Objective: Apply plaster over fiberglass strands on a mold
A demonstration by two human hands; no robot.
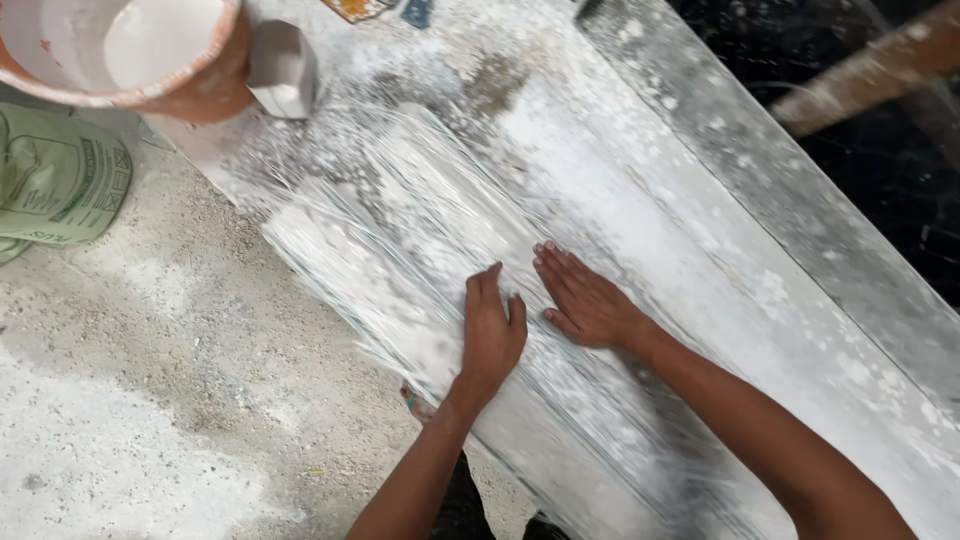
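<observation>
On the mould, two flat hands.
Left hand and right hand press open-palmed on white fibre.

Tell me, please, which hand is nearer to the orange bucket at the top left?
Left. The left hand lies on the dusty white mould, on the side toward the orange bucket. The right hand lies flat beside it, farther from the bucket.

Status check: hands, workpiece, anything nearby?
Left hand and right hand flat, open, on the long white ribbed plaster-dusted mould. Orange plaster-filled basin beyond, apart.
</observation>
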